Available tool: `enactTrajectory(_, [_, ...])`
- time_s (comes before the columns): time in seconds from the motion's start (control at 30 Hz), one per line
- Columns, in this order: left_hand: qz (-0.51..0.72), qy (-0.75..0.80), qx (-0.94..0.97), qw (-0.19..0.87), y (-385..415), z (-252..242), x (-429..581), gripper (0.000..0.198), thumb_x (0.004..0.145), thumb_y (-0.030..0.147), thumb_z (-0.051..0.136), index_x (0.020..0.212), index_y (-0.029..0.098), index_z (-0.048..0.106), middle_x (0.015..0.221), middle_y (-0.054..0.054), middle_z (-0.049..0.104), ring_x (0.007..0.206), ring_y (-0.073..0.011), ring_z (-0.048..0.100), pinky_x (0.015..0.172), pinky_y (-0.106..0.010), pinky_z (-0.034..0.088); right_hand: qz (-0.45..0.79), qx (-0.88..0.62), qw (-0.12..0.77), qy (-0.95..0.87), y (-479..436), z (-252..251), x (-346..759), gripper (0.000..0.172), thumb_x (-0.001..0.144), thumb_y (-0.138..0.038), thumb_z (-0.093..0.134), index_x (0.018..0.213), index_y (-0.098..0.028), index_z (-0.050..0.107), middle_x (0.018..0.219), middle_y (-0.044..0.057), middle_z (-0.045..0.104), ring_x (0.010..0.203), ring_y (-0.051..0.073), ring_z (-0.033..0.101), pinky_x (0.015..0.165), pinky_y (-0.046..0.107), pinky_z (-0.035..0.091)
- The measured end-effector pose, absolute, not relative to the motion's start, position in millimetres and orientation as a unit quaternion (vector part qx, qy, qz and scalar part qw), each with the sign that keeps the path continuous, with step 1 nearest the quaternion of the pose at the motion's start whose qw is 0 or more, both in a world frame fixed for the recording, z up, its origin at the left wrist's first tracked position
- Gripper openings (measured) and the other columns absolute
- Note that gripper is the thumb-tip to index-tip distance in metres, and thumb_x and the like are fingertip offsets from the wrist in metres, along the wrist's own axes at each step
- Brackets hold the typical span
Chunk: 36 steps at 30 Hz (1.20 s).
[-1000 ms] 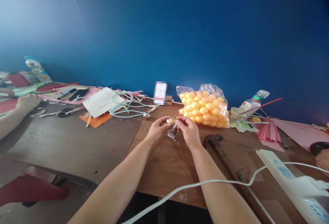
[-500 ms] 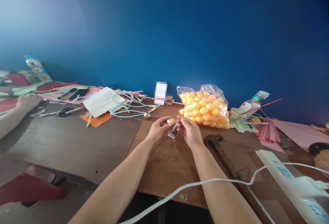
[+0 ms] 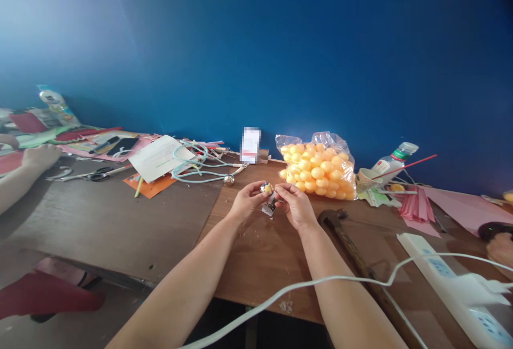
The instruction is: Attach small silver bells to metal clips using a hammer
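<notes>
Head view. Main risk, my reading: the shiny silver round ball [image 3: 265,188], metal by its look, could slip from the left hand [image 3: 244,203], its smooth curve giving fingertips little purchase; a push from the right hand [image 3: 296,207] might start it. Ball sits at the left thumb and fingertips, held narrow. Right thumb and forefinger pinched close beside it; can't tell if anything's between. Small pale-and-dark rectangular packet [image 3: 268,208] just below, material unclear.

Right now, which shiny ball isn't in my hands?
The table ball, lying beside the pale blue cord; the other ball is held in your left hand.
</notes>
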State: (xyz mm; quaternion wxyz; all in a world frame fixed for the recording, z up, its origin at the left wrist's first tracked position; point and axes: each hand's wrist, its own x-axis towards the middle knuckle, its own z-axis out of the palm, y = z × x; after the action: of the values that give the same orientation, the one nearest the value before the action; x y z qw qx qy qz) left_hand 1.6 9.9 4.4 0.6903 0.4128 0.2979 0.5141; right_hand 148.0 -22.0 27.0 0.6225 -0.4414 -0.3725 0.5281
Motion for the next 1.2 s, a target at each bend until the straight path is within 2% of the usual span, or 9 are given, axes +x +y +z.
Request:
enactTrajectory(0.2, [0.512, 0.295, 0.412, 0.694, 10.4, 5.3, 1.0, 0.053, 0.06, 0.024, 0.083, 0.108, 0.013, 0.063, 0.097, -0.01, 0.07, 0.081, -0.0174, 0.067, 0.085, -0.036, 0.051, 0.565, -0.411, 0.613, -0.37, -21.8, 25.7, 149.9, 0.024, 0.064, -0.028, 0.08, 0.08, -0.017, 0.067, 0.066, -0.002, 0.063, 0.054, 0.007, 0.056, 0.047, 0.016, 0.05])
enactTrajectory(0.33, [0.514, 0.296, 0.421, 0.687, 9.9, 6.2, 0.5, 0.053, 0.06, 0.024, 0.083, 0.107, 0.014, 0.063, 0.096, -0.009, 0.07, 0.082, -0.0176, 0.067, 0.085, -0.036, 0.051, 0.583, -0.412, 0.592, -0.373, -21.5, 23.5, 150.7, 0.024, 0.064, -0.029, 0.08, 0.081, -0.018, 0.068, 0.072, -0.002, 0.065, 0.054, 0.006, 0.054, 0.046, 0.015, 0.049])
enactTrajectory(0.77, [0.502, 0.302, 0.458, 0.669, 12.2, 5.1, 0.8, 0.055, 0.058, 0.028, 0.083, 0.108, 0.014, 0.063, 0.092, -0.009, 0.071, 0.083, -0.0185, 0.067, 0.083, -0.034, 0.052, 0.603, -0.42, 0.578, -0.356, -21.6, 24.6, 152.4, 0.024, 0.064, -0.03, 0.081, 0.081, -0.017, 0.068, 0.068, -0.002, 0.064, 0.046, 0.003, 0.046, 0.036, 0.012, 0.035])
enactTrajectory(1.2, [0.504, 0.303, 0.488, 0.645, 10.8, 7.4, -0.3, 0.052, 0.061, 0.025, 0.082, 0.109, 0.014, 0.064, 0.092, -0.009, 0.071, 0.085, -0.0182, 0.066, 0.079, -0.031, 0.051, 0.603, -0.41, 0.585, -0.354, -20.5, 23.2, 152.7, 0.023, 0.064, -0.029, 0.08, 0.079, -0.017, 0.068, 0.067, -0.002, 0.064, 0.046, 0.003, 0.044, 0.037, 0.013, 0.035])
